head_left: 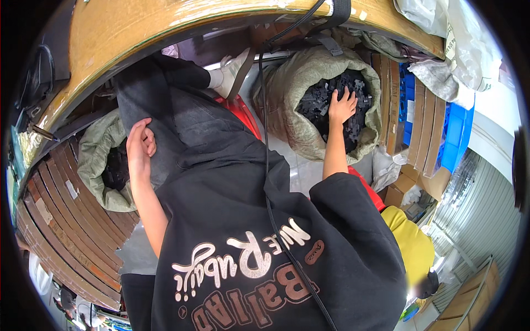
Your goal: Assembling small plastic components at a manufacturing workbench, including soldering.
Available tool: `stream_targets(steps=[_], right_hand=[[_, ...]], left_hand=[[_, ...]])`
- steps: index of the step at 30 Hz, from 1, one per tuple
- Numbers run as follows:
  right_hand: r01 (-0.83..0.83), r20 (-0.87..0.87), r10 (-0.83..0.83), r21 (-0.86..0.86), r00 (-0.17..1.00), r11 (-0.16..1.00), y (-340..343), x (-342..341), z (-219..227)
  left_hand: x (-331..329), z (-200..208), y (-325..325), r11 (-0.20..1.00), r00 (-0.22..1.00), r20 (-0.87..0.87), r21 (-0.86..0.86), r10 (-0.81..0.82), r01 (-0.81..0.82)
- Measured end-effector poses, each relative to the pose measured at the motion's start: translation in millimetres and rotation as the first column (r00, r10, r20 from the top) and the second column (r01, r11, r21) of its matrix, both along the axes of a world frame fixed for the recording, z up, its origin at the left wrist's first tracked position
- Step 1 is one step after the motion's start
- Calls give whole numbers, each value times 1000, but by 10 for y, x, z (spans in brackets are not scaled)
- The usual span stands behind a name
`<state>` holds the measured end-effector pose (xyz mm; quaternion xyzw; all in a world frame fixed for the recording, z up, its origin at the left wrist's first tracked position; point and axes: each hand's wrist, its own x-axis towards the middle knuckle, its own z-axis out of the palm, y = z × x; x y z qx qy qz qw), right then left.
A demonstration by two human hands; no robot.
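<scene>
- Nearest the camera, a black cable [269, 204] runs down over the person's black shirt [215, 193], to the near left of the large sack.
- Far left of the large sack stands a stack of brown boards [72, 220]; beside it, a smaller sack [91, 157] with dark contents.
- The left grip [141, 144] lies against the dark trousers [187, 110], well apart from the large sack, fingers loosely curled, nothing seen in it.
- The large sack [281, 99] has its mouth turned toward the camera; the dark pieces [314, 102] fill it, jumbled, sharing no long axis.
- The right grip [343, 107], much the nearer, reaches into the large sack's mouth, fingers spread and pointing to its far side; pieces lie under and around it. Whether the palm covers any, I cannot tell.
- Beyond the large sack curves the wooden bench [138, 27]; the grey floor [298, 176] shows on its near side.
- Right of the large sack come brown panels [395, 105], blue trays [458, 138] and, nearer, a person in yellow [408, 237].
</scene>
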<state>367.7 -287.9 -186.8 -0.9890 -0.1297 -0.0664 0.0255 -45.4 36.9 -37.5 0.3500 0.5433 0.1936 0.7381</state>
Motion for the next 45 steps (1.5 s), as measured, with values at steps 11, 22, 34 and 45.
stream_targets(steps=[11,22,34,45], right_hand=[[466,-230,-424,176,876,867,-598,-204,-63],[9,249,-209,622,946,783,503,-152,1092],[-811,108,861,411,496,416,3542,-441,3408],[-590,-644,644,349,414,728,5177,1850,3200]], left_hand=[[-72,-70,11,999,992,117,-38,43,-39],[-451,-119,86,984,979,128,57,159,-168],[-1814,-1343,177,540,576,-559,810,596,226],[-2003,-2109,-388,905,279,-950,-10,-142,424]])
